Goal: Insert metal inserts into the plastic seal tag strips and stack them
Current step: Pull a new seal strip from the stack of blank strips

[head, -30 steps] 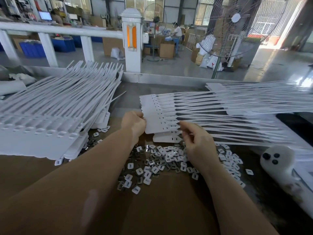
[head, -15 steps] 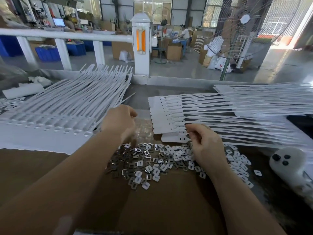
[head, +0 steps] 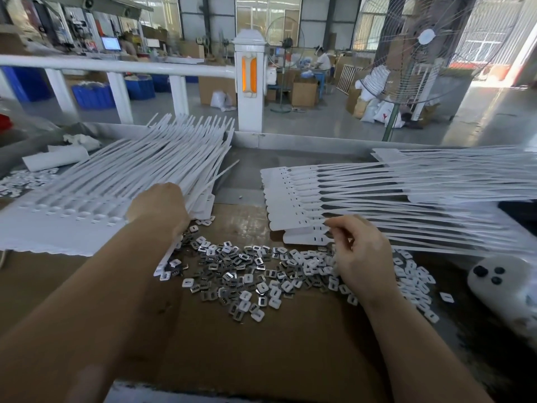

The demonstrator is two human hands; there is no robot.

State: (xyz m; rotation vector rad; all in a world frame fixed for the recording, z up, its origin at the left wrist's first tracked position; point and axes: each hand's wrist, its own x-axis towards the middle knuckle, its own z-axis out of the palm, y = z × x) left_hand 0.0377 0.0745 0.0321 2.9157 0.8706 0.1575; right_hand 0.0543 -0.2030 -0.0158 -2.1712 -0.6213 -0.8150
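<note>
A loose pile of small metal and white inserts (head: 247,266) lies on the brown cardboard (head: 261,344) between my arms. On the right, a sheet of white seal tag strips (head: 286,199) rests with its tag heads pointing left and its tails fanning right. My right hand (head: 359,253) pinches thumb and forefinger on the neck of the nearest tag. At the left lies a big stack of tag strips (head: 87,199). My left hand (head: 158,207) rests at that stack's right edge, its fingers curled under and hidden.
A white device with black buttons (head: 499,283) sits at the right edge. More loose white inserts (head: 20,181) lie at the far left. A white railing post (head: 250,82) and a standing fan (head: 406,53) rise beyond the table's metal back edge.
My left hand left the right-hand sheet and moved left to the big stack's edge. My right hand stayed pinched at the nearest tag's neck.
</note>
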